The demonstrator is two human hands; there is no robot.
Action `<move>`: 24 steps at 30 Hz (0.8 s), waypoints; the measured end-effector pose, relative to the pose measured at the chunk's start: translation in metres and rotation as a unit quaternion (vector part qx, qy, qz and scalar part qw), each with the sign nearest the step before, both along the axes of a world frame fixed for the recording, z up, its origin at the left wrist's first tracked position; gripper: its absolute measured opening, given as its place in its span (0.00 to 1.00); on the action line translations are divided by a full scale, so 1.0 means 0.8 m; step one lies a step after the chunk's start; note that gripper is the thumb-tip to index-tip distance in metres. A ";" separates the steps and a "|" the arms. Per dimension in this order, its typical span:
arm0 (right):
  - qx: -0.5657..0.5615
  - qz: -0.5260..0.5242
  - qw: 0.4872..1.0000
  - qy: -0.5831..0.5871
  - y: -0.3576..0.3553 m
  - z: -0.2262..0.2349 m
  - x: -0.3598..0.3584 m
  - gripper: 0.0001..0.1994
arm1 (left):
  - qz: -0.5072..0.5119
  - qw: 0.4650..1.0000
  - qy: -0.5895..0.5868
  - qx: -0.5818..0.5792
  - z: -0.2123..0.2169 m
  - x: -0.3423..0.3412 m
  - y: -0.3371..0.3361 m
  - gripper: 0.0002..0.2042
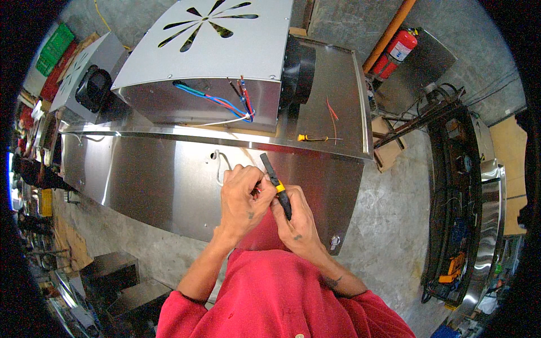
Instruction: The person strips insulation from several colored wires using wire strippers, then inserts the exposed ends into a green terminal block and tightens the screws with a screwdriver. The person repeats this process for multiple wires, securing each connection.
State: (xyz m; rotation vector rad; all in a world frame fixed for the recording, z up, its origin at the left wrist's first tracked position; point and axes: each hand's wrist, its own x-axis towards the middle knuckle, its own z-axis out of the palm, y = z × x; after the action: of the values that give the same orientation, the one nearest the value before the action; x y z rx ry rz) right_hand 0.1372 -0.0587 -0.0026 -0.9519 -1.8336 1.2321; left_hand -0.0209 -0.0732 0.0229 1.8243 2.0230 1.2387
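Note:
A grey cable comes out of a hole in the steel panel and runs to my left hand, which is closed around its end. Small dark and reddish wire ends show faintly between those fingers. My right hand grips a slim black-and-yellow hand tool, its black head pointing up and away from me. Whether it is a stripper or a cutter I cannot tell. Both hands meet over the panel, thumbs close together. The palm sides and the tool's far end of the grip are partly hidden.
Beyond the panel stands a grey metal box with petal-shaped slots, a black round duct and bundled coloured wires. A yellow screwdriver and red wire scraps lie at right. Farther right are a fire extinguisher and a cluttered rack.

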 end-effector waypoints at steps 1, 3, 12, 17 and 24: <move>-0.001 0.000 1.000 0.003 0.000 0.000 -0.001 0.12 | 0.006 1.000 0.001 0.007 -0.001 0.002 0.001 0.10; -0.002 -0.002 1.000 0.000 -0.003 -0.004 -0.002 0.13 | 0.019 1.000 0.004 0.021 -0.003 0.005 0.002 0.10; -0.004 -0.011 1.000 -0.003 -0.005 -0.005 -0.006 0.15 | 0.030 0.998 0.023 0.049 -0.008 0.009 0.005 0.11; 0.004 -0.018 1.000 -0.004 -0.009 -0.005 -0.007 0.15 | 0.033 0.997 0.042 0.051 -0.013 0.009 0.005 0.11; 0.016 -0.036 0.999 0.000 -0.013 -0.009 -0.011 0.15 | 0.036 0.996 0.052 0.063 -0.010 0.013 0.007 0.10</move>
State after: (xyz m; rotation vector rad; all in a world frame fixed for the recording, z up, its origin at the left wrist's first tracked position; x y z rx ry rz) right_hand 0.1287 -0.0689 -0.0099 -0.9914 -1.7985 1.1550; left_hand -0.0106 -0.0680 0.0152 1.9259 2.1260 1.3471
